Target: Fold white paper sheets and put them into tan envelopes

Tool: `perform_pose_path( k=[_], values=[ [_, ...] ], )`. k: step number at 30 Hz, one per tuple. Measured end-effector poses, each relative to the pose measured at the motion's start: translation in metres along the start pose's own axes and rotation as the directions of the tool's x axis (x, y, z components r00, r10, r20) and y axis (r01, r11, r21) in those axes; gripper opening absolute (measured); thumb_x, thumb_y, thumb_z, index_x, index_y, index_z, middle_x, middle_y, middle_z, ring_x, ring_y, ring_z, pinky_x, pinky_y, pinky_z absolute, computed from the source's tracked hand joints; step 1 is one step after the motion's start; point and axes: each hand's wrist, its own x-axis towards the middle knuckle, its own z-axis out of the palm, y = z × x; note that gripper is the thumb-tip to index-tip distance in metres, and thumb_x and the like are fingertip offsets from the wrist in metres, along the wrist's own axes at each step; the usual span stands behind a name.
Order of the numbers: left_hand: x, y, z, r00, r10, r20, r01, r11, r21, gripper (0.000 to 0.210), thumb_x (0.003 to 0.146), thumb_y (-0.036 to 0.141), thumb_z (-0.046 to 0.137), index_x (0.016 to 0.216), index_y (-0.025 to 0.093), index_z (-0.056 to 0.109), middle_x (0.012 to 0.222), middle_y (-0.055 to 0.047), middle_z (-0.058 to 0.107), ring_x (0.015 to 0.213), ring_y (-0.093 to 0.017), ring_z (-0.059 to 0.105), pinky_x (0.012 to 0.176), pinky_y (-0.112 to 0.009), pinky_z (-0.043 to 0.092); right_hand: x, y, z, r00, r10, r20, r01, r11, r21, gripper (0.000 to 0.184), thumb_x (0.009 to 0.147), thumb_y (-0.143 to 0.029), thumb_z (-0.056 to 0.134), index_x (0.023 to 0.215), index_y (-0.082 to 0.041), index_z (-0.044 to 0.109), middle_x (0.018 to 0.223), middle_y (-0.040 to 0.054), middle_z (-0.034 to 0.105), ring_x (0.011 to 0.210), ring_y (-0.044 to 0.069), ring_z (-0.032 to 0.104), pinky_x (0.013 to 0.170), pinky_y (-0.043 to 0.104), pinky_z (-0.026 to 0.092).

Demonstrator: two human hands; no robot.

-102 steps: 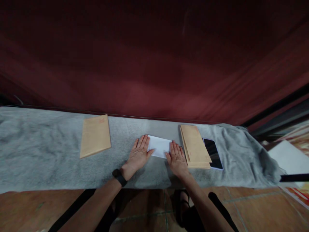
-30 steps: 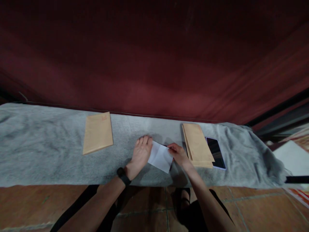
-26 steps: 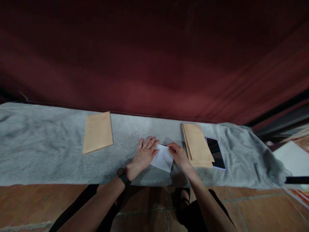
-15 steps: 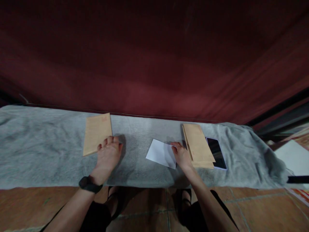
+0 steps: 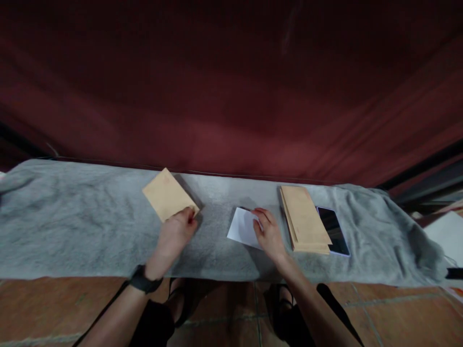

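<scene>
My left hand point(image 5: 177, 230) pinches the near right corner of a brown paper envelope point(image 5: 168, 195). The envelope is turned at a slant, and a shadow falls beside its right edge. My right hand point(image 5: 269, 233) is over the right end of a white sheet of paper point(image 5: 243, 229) on the grey cloth. Its thumb and fingers stand apart, and part of the sheet is hidden under it. Right of that hand lies a small stack of brown envelopes point(image 5: 306, 217), partly covering a phone point(image 5: 333, 231) with a dark screen.
A grey cloth point(image 5: 90, 226) covers the long narrow surface, wrinkled at both ends. Behind it rises a dark red wall point(image 5: 224, 120). White paper point(image 5: 446, 233) lies beyond the right end. Below are floor tiles point(image 5: 224, 313) and my feet.
My left hand has taken hold of the envelope and turned it, shifting it right. My right hand's fingers have parted from the white sheet's edge. The whole view has shifted slightly.
</scene>
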Motion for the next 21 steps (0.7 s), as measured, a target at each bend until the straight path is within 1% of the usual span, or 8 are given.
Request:
perform_pose_path(
  k=[3,5,9,11,13,15,18,21],
  values=[
    [-0.012,0.047,0.014,0.992,0.125,-0.017,-0.123,0.927,-0.353,0.010,0.082,0.017,0.054,0.074,0.023,0.056,0.067,0.003,0.061,0.063,-0.015,0.058,0.062,-0.024,0.036,-0.008,-0.019,0.020,0.987,0.037,0.154,-0.080,0.955,0.285,0.043,0.092,-0.026,0.055,0.135,-0.030,0.057,0.132,0.0055,0.062,0.118,0.022,0.060,0.106,0.039,0.046],
    [-0.020,0.074,0.024,0.983,0.181,-0.027,-0.171,0.856,-0.488,0.014,0.080,0.015,0.055,0.069,0.024,0.052,0.065,0.004,0.057,0.062,-0.014,0.055,0.061,-0.024,0.036,-0.013,-0.028,0.035,0.963,0.035,0.266,-0.154,0.883,0.444,0.050,0.088,-0.028,0.061,0.137,-0.028,0.054,0.129,0.0049,0.065,0.111,0.022,0.064,0.101,0.038,0.050],
    [-0.027,0.101,0.031,0.975,0.215,-0.052,-0.203,0.775,-0.599,0.014,0.081,0.014,0.056,0.070,0.024,0.055,0.066,0.003,0.058,0.065,-0.015,0.056,0.063,-0.026,0.039,-0.016,-0.034,0.050,0.954,0.139,0.265,-0.266,0.798,0.540,0.036,0.084,-0.029,0.062,0.120,-0.027,0.062,0.115,0.0026,0.071,0.109,0.023,0.065,0.101,0.039,0.049],
    [-0.024,0.102,0.030,0.959,0.266,-0.101,-0.267,0.717,-0.644,0.011,0.083,0.016,0.058,0.076,0.024,0.059,0.074,0.000,0.063,0.074,-0.018,0.060,0.070,-0.028,0.045,-0.012,-0.034,0.048,0.947,0.203,0.248,-0.315,0.723,0.614,0.027,0.085,-0.033,0.059,0.110,-0.027,0.066,0.109,0.0016,0.072,0.107,0.023,0.065,0.101,0.038,0.050],
    [-0.018,0.096,0.028,0.931,0.311,-0.190,-0.358,0.686,-0.634,0.010,0.082,0.019,0.063,0.090,0.024,0.065,0.096,-0.004,0.069,0.095,-0.022,0.063,0.086,-0.033,0.048,-0.005,-0.033,0.042,0.928,0.222,0.300,-0.372,0.612,0.698,0.024,0.085,-0.039,0.058,0.104,-0.027,0.068,0.104,0.0012,0.072,0.099,0.022,0.067,0.094,0.037,0.054],
    [-0.011,0.087,0.028,0.902,0.363,-0.234,-0.430,0.698,-0.573,0.035,0.079,0.023,0.070,0.114,0.024,0.065,0.125,-0.008,0.064,0.120,-0.027,0.056,0.104,-0.040,0.042,0.001,-0.031,0.035,0.908,0.223,0.355,-0.419,0.528,0.739,0.026,0.084,-0.043,0.059,0.101,-0.026,0.069,0.096,0.0007,0.072,0.088,0.020,0.067,0.082,0.035,0.057],
    [0.000,0.072,0.035,0.878,0.468,-0.097,-0.447,0.733,-0.512,0.081,0.069,0.029,0.081,0.143,0.024,0.048,0.155,-0.014,0.042,0.144,-0.033,0.035,0.118,-0.050,0.029,0.007,-0.027,0.028,0.899,0.266,0.349,-0.439,0.539,0.719,0.024,0.079,-0.043,0.065,0.092,-0.024,0.070,0.081,-0.0010,0.068,0.071,0.017,0.063,0.069,0.029,0.055],
    [0.006,0.059,0.045,0.847,0.528,0.068,-0.447,0.775,-0.446,0.110,0.060,0.034,0.088,0.155,0.028,0.031,0.167,-0.014,0.019,0.153,-0.038,0.015,0.121,-0.061,0.012,0.010,-0.021,0.025,0.888,0.325,0.325,-0.457,0.550,0.699,0.023,0.075,-0.042,0.065,0.088,-0.023,0.069,0.072,-0.0024,0.065,0.060,0.015,0.058,0.058,0.026,0.051]
  ],
)
